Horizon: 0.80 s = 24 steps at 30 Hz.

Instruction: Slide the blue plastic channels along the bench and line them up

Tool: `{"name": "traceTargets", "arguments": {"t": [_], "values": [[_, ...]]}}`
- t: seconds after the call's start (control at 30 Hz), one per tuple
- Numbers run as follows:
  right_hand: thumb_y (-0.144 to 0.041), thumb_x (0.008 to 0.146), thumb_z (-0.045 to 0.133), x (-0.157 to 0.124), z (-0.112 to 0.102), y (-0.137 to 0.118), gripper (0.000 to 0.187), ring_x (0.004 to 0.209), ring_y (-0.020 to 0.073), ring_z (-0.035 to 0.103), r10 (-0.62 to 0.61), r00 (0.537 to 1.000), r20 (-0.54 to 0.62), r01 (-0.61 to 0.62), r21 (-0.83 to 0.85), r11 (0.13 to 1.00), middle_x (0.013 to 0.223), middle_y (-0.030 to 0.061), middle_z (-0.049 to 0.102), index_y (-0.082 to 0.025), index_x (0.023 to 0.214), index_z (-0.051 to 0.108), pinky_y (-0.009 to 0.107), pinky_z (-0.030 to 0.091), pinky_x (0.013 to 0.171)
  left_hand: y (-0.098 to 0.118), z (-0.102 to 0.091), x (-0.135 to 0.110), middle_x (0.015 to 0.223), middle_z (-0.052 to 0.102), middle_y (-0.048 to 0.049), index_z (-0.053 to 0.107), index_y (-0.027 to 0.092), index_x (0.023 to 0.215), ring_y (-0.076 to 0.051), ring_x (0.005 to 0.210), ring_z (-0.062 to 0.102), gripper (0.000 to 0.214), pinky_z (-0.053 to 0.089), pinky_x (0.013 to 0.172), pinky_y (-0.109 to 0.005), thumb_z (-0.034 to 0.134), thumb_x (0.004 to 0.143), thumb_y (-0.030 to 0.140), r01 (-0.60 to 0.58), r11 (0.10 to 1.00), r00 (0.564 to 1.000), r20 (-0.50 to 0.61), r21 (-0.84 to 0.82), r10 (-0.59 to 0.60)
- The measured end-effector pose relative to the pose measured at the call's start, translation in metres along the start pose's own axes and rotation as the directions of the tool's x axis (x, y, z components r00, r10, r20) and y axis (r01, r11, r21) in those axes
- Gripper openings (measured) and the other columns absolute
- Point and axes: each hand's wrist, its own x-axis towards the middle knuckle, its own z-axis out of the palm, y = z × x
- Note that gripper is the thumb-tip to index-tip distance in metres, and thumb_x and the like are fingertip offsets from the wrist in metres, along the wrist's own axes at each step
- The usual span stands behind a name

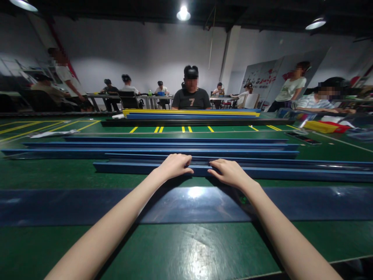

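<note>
Both my hands rest on a long blue folded plastic strip [131, 168] that lies across the green table [175, 249]. My left hand [174, 166] lies on top of it with the fingers curled over its upper edge. Just to the right, my right hand [229, 172] grips the same strip, fingers bent over the edge. A flat dark blue sheet [58, 206] lies nearer to me, under my forearms.
Several more long blue strips [145, 147] lie behind the one I hold. A yellow and blue stack [189, 113] sits at the far side, where a person in a dark shirt [191, 97] sits. Other people work at tables around. A phone [303, 138] lies right.
</note>
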Motion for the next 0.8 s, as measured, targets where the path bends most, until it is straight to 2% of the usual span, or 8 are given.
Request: {"name": "traceTargets", "arguments": {"t": [0.5,0.8], "values": [[-0.040,0.087,0.034,0.0001,-0.0014,-0.0009,0.035,0.096,0.0193,0.056,-0.002,1.000,0.010,0.002,0.003,1.000,0.104,0.0086,0.062,-0.019,0.099,0.059,0.025,0.041,0.073,0.0012,-0.0014,0.0001,0.075,0.064,-0.0033,0.056,0.019,0.077,-0.020,0.071,0.059,0.031,0.034,0.055,-0.024,0.053,0.074,0.050,0.042,0.998,0.999,0.030,0.037,-0.043],[-0.040,0.087,0.034,0.0001,-0.0025,-0.0015,0.036,0.095,0.0196,0.056,0.011,1.000,0.020,-0.011,0.003,1.000,0.104,0.0088,0.062,-0.019,0.100,0.059,0.026,0.041,0.072,0.0019,-0.0019,0.0005,0.070,0.062,-0.0033,0.056,0.018,0.073,-0.020,0.067,0.058,0.034,0.031,0.051,-0.024,0.053,0.073,0.052,0.057,0.997,0.998,0.026,0.043,-0.059]]}}
